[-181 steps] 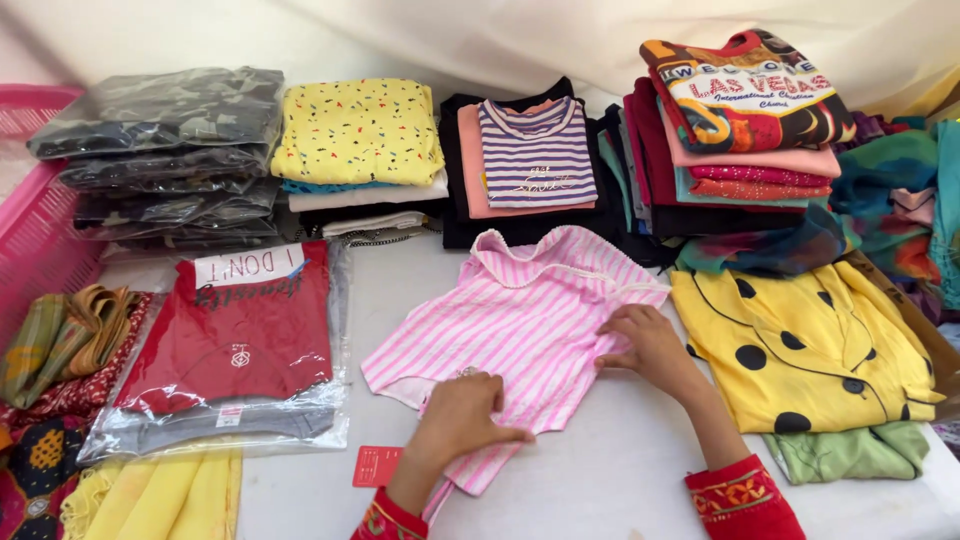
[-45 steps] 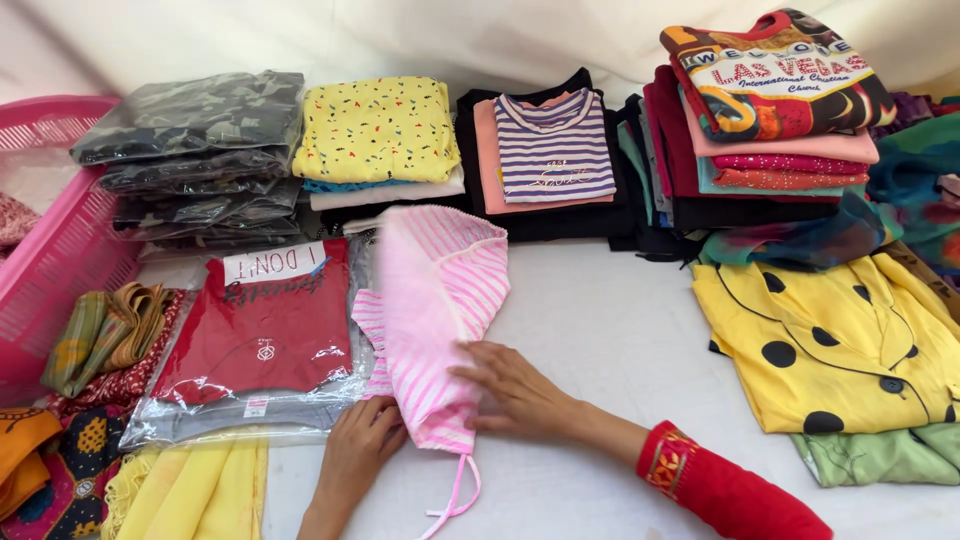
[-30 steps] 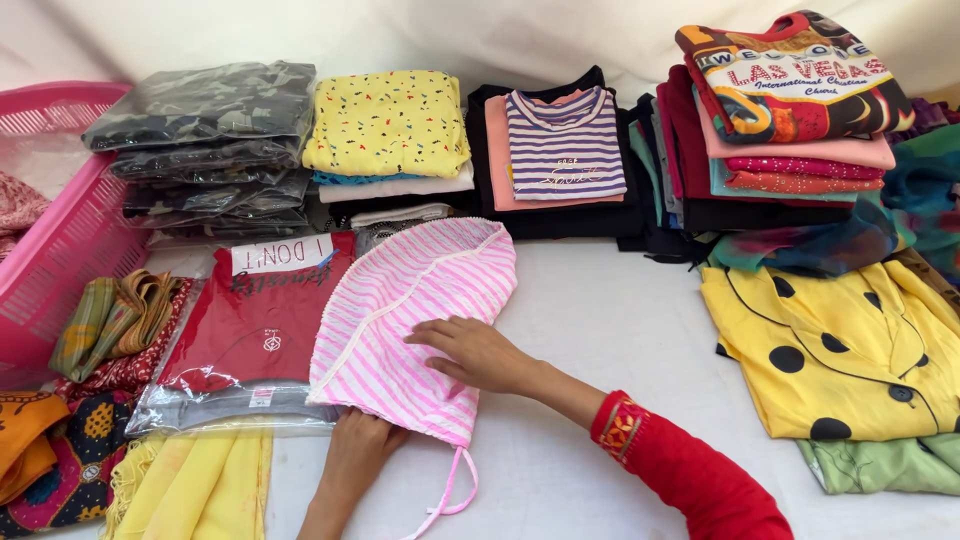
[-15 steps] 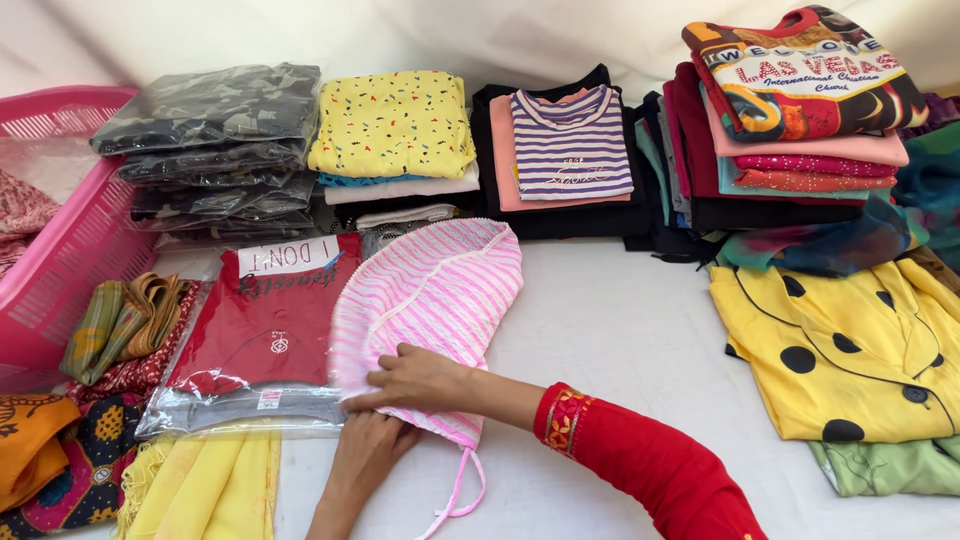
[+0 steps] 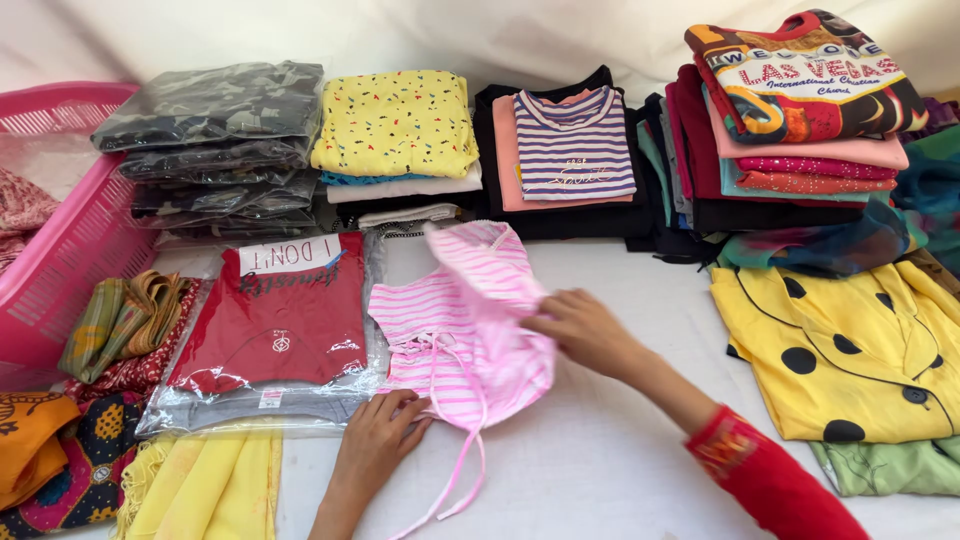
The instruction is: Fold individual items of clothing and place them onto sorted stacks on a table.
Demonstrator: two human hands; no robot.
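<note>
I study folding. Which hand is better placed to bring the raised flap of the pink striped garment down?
Probably the right hand: it already pinches the lifted flap of the pink striped garment. The left hand lies flat on the garment's lower edge, pinning it to the table.

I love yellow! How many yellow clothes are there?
3: a speckled yellow top on a back stack, a yellow garment with black dots at right, yellow cloth front left. Others may be hidden in stacks.
</note>
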